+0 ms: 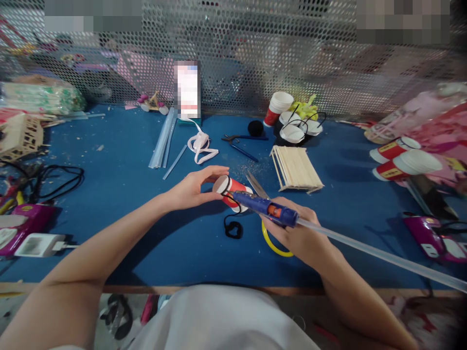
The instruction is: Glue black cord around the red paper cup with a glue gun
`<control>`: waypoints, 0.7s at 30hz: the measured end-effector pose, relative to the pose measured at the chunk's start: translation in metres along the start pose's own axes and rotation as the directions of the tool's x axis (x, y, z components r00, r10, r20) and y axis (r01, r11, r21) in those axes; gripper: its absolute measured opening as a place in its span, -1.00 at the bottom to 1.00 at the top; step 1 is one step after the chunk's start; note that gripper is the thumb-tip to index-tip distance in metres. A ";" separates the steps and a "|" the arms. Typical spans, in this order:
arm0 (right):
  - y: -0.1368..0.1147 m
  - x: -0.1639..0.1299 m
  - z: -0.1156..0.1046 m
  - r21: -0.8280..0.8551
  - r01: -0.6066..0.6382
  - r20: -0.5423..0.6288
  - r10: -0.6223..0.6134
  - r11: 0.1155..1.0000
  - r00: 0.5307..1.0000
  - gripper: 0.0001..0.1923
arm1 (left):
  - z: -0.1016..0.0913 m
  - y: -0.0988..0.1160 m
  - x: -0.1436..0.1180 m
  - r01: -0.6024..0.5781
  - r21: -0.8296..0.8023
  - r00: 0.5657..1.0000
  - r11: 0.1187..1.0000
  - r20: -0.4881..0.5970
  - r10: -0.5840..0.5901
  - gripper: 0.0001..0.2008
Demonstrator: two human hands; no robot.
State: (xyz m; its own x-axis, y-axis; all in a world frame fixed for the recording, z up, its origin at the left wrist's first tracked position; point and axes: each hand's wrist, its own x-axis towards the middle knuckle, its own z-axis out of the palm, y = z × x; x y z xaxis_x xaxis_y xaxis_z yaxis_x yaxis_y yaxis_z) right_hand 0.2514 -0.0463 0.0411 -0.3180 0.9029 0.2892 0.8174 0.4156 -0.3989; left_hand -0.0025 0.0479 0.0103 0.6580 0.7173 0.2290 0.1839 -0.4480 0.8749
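far on my left i see a purple box point(22, 218) and a white charger point(36, 244) on the blue table point(127, 184), with black wires point(58, 177) beside them. a little further in, some clear glue sticks point(162, 141) lie flat, and a white ribbon point(200, 146) sits curled next to them. my left hand point(193, 187) is in the middle, its fingers bent around the open end of a red paper cup point(229, 189) that lies on its side just above the table. a thin black string point(233, 226) hangs from the cup and bunches up on the table. my right hand point(295, 236) is wrapped tight around a blue glue gun point(266, 208), and its tip touches the cup. a long clear glue stick point(383, 255) pokes out of the back of the gun toward my right. scissors point(257, 184) lie just behind the gun. a raft of wooden sticks point(295, 167) sits further back, and more red cups point(401, 160) lie far right.
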 end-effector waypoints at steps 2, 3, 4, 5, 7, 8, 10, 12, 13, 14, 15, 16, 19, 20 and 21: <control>-0.002 0.000 0.001 -0.007 0.032 0.004 -0.032 0.999 0.999 -0.96 | 0.000 0.000 0.000 0.015 -0.001 1.000 1.000 -0.005 -0.015 -0.39; -0.003 0.001 0.001 -0.019 0.040 -0.006 -0.040 0.999 0.999 -0.96 | 0.000 0.000 0.000 0.022 -0.002 1.000 1.000 -0.008 -0.022 -0.38; -0.004 0.001 0.002 -0.033 0.043 -0.020 -0.044 0.999 0.999 -0.96 | 0.000 0.001 0.000 0.027 -0.002 1.000 1.000 -0.012 -0.027 -0.38; -0.004 0.001 0.002 -0.043 0.046 -0.033 -0.048 0.998 0.998 -0.96 | 0.000 0.001 0.000 0.030 -0.001 0.999 1.000 -0.016 -0.030 -0.38; -0.005 0.001 0.002 -0.037 0.041 -0.035 -0.042 0.998 0.998 -0.96 | 0.000 0.001 0.001 0.028 0.003 0.999 1.000 -0.019 -0.028 -0.38; -0.004 0.001 0.001 -0.024 0.026 -0.030 -0.026 0.999 0.999 -0.96 | 0.000 0.001 0.001 0.021 0.003 1.000 1.000 -0.016 -0.021 -0.38; -0.002 0.001 0.000 -0.004 -0.023 -0.025 0.023 1.000 0.999 -0.97 | 0.000 0.001 0.000 0.000 -0.002 1.000 1.000 -0.004 0.000 -0.39; 0.001 0.001 -0.002 -0.001 -0.052 -0.032 0.052 0.999 0.998 -0.98 | -0.001 0.002 0.000 -0.019 -0.013 1.000 1.000 0.008 0.019 -0.39; 0.002 0.002 -0.002 -0.003 -0.050 -0.040 0.050 0.999 0.998 -0.98 | -0.001 0.002 0.000 -0.024 -0.019 1.000 1.000 0.013 0.024 -0.39; 0.003 0.003 -0.003 0.003 -0.041 -0.044 0.041 0.999 0.998 -0.98 | -0.001 0.002 0.000 -0.026 -0.024 1.000 0.999 0.017 0.026 -0.39; 0.004 0.005 -0.004 0.013 -0.032 -0.045 0.032 0.999 0.998 -0.97 | -0.001 0.003 0.000 -0.023 -0.029 0.999 0.999 0.021 0.024 -0.39; 0.005 0.006 -0.004 0.024 -0.024 -0.043 0.025 0.999 0.999 -0.97 | -0.001 0.003 0.000 -0.020 -0.032 0.999 0.999 0.026 0.021 -0.39; 0.007 0.009 -0.005 0.025 -0.026 -0.032 0.027 0.999 0.999 -0.97 | -0.001 0.004 0.000 -0.025 -0.034 0.999 0.999 0.042 0.027 -0.39; 0.008 0.010 -0.004 0.018 -0.031 -0.027 0.031 0.999 0.999 -0.96 | -0.001 0.004 0.000 -0.031 -0.035 0.998 0.999 0.046 0.032 -0.39; 0.008 0.010 -0.004 0.017 -0.038 -0.027 0.038 0.999 0.999 -0.94 | -0.001 0.004 0.000 -0.036 -0.035 0.998 0.999 0.048 0.037 -0.39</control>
State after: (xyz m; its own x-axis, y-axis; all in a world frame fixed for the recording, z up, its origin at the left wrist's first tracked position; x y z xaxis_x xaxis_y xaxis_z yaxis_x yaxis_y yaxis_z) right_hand 0.2567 -0.0339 0.0443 -0.2733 0.9149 0.2972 0.8203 0.3830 -0.4247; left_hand -0.0029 0.0469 0.0141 0.6989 0.6734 0.2408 0.1342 -0.4542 0.8808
